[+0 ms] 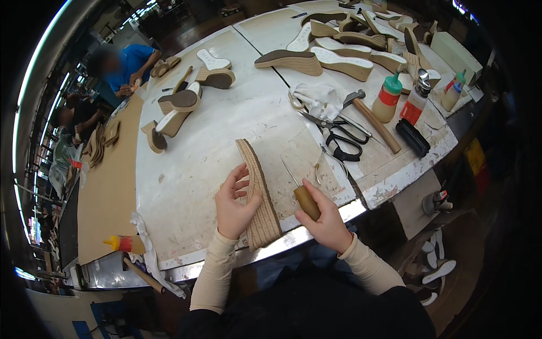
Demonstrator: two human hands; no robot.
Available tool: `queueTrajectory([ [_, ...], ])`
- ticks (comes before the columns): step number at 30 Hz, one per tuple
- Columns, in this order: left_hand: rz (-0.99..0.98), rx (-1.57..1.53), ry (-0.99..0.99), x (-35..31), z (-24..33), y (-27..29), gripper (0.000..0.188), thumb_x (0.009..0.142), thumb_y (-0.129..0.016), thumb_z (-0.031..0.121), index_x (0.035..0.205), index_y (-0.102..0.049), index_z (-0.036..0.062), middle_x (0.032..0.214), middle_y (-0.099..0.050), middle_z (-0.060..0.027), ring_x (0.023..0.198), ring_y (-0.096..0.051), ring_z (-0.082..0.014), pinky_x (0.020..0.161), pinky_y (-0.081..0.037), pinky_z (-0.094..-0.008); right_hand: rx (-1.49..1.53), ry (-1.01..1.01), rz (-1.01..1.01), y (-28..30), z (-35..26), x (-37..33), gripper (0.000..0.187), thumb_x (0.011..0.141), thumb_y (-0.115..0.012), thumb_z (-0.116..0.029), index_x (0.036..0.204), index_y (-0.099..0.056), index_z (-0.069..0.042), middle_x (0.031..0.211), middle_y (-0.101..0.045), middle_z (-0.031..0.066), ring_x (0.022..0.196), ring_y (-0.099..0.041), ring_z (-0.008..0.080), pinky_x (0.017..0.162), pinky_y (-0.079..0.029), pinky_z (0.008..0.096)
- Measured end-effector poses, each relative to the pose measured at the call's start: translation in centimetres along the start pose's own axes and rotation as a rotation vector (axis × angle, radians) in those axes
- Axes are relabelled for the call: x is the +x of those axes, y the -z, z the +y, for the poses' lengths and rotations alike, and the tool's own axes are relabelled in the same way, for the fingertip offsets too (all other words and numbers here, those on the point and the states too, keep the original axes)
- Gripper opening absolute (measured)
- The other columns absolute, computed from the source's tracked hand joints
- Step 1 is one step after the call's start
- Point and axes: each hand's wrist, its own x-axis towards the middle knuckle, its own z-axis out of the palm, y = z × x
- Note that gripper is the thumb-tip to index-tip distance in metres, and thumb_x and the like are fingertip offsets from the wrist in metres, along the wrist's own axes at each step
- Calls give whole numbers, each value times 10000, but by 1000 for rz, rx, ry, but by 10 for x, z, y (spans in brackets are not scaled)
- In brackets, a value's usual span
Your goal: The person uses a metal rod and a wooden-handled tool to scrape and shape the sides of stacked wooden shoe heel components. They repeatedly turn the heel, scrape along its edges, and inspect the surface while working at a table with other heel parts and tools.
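My left hand (233,204) grips a wedge shoe sole (263,220) wrapped in tan braided rope. The sole stands on its edge near the front of the table, with its narrow toe end pointing away from me. In my right hand (328,225) is an awl (306,203) with a brown handle. Its thin metal shaft points up and to the left, apart from the sole. To the right of the awl lie black-handled scissors (344,144) and a metal plier-like tool (334,161).
A hammer (375,121), white cloth (319,100), glue bottle (387,99) and black case (412,137) crowd the right side. Several wedge soles (288,61) are heaped at the back right, others (179,100) at the left. A yellow-capped bottle (125,243) lies front left. A co-worker in blue (132,65) sits far left.
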Motion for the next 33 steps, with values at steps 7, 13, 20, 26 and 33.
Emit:
queueTrajectory([
  [7,-192,-57,24,11,1,24,632,801,-705,47,1388,-472,10,1256,-610,-126,1033,-608,-176,843,-498,-302,-135,20,-44,3,-9,8,576,809,-633,-15,1366,-487,-5,1212,-499,236,1048,-542,371,946,-435,385],
  [13,-56,155,25,5,11,24,571,784,-731,87,1313,-528,20,1185,-644,-109,947,-631,-171,803,-502,-303,-424,183,23,10,-3,20,413,785,-669,-15,1195,-622,-5,1203,-533,196,1029,-567,340,903,-465,373],
  [20,129,155,27,-5,16,6,511,752,-781,99,1194,-553,-16,1066,-638,-79,920,-608,-146,789,-501,-281,-439,109,167,57,10,43,188,783,-676,-36,967,-668,4,925,-634,147,856,-615,319,770,-491,385],
  [26,46,358,-104,-15,12,9,678,669,-832,150,1259,-537,-5,1065,-647,-115,949,-611,-211,856,-492,-340,-606,29,316,114,32,82,125,787,-647,-28,909,-655,0,828,-635,157,746,-617,356,703,-493,427],
  [33,-14,443,-171,-23,16,14,690,628,-800,105,1259,-544,-9,1098,-650,-175,1043,-624,-311,922,-479,-370,-988,-83,101,163,61,101,184,720,-642,-31,901,-672,-11,816,-665,198,815,-638,393,732,-493,471],
])
